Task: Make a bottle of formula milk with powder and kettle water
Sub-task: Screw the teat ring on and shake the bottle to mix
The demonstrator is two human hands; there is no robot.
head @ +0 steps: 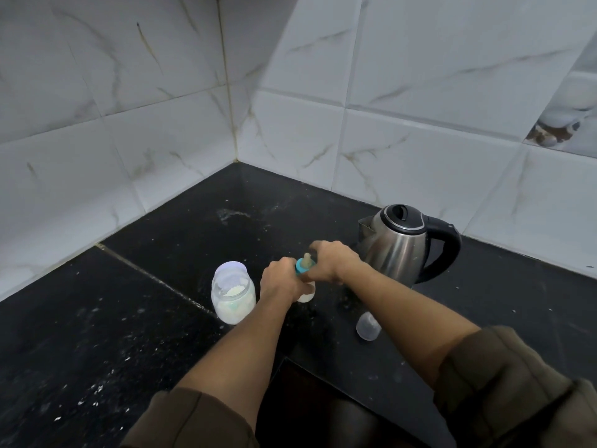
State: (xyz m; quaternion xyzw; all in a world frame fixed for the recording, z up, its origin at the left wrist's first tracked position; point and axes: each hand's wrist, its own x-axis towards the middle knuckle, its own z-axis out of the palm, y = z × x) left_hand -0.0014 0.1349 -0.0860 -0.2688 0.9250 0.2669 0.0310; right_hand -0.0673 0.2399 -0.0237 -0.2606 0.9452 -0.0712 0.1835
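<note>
A baby bottle (pixel 307 295) with milky white contents stands on the black counter (pixel 129 318). My left hand (pixel 280 281) is wrapped around its body. My right hand (pixel 329 261) grips the blue collar (pixel 301 268) just under the teat (pixel 308 258). Left of the bottle stands a clear jar of white powder (pixel 233 294) with its lid on. A steel kettle (pixel 400 244) with a black handle and closed lid stands behind and to the right of my right hand. The clear bottle cap (pixel 368 326) lies on its side near the counter's front edge.
White marble-patterned tiled walls (pixel 161 124) meet in a corner behind the counter. Specks of spilled powder dot the counter on the left. A dark notch (pixel 323 409) cuts into the counter's front edge between my forearms.
</note>
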